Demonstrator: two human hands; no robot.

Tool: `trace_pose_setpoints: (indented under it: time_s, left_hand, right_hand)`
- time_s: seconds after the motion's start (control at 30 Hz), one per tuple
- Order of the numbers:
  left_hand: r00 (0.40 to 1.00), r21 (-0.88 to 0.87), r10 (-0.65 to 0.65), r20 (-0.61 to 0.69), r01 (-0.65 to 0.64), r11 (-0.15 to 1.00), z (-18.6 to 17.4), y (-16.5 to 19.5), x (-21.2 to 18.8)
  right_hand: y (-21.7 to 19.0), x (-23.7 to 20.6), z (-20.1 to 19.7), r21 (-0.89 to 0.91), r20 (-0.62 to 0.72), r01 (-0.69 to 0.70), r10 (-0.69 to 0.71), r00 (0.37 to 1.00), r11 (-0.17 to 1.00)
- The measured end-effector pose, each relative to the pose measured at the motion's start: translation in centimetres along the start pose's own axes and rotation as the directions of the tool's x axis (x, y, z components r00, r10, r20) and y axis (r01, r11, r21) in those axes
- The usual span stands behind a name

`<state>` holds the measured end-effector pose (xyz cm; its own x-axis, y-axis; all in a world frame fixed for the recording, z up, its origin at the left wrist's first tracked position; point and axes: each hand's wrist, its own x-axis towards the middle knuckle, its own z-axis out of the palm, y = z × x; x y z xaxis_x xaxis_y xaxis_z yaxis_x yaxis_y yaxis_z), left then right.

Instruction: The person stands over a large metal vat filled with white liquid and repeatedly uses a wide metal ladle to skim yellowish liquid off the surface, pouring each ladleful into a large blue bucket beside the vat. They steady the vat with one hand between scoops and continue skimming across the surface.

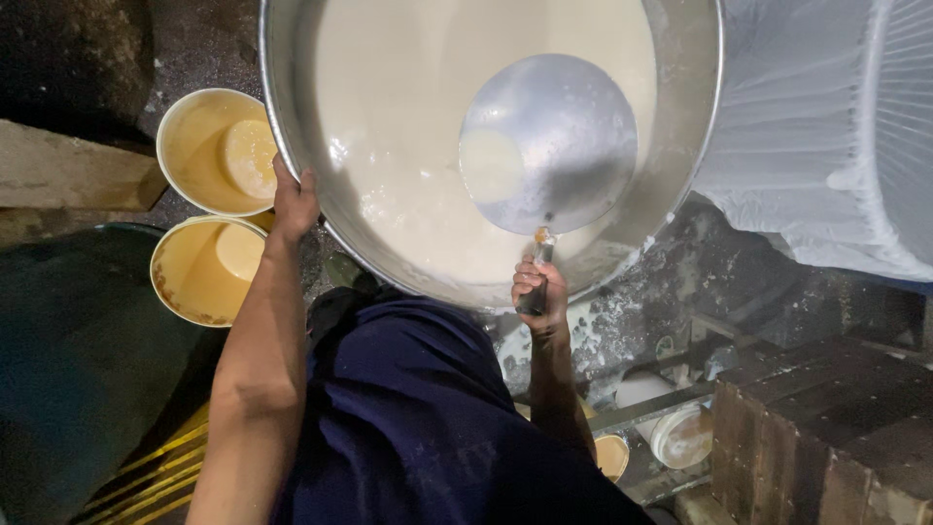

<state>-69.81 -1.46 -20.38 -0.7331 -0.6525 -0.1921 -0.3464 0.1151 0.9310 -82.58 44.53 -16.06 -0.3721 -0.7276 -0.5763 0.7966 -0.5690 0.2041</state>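
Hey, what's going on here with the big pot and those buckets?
A person stands over a large metal vat full of creamy white liquid. The left hand grips the vat's rim, while the right hand holds the handle of a big metal ladle, its bowl above the liquid with a little white liquid pooled inside. Two pale buckets of yellowish liquid sit on the floor to the left. White plastic sheeting lies at right.
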Motion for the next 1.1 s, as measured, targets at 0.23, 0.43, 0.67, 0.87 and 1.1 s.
trace_pose_setpoints:
  time_s: [0.23, 0.43, 0.67, 0.87, 1.1]
  left_hand:
    - [1.0, 0.016, -0.013, -0.002, 0.013, 1.0, -0.1, 0.6, -0.2]
    - [0.985, -0.018, -0.163, 0.06, 0.164, 0.986, -0.2, 1.2, -0.1]
    - [0.988, 0.019, -0.151, 0.012, 0.151, 0.988, -0.1, -0.1, -0.1]
    - [1.0, -0.04, -0.017, 0.004, 0.017, 0.999, -0.1, -0.7, 0.1]
    - [0.999, -0.051, -0.038, 0.016, 0.039, 0.998, -0.3, 0.2, 0.0]
  right_hand:
    - [0.6, -0.5, 2.0, -0.043, 0.038, 0.006, -0.005, 0.999, 0.999]
    - [1.1, -0.7, 3.4, -0.084, 0.069, 0.046, -0.04, 0.997, 0.995]
    - [0.9, -0.7, 4.7, -0.11, 0.103, 0.018, -0.006, 0.995, 0.994]
    - [0.6, -1.1, 5.1, -0.136, 0.112, 0.048, -0.033, 0.993, 0.99]
    - [-0.9, -1.7, 5.8, -0.304, 0.075, 0.226, -0.213, 0.974, 0.925]
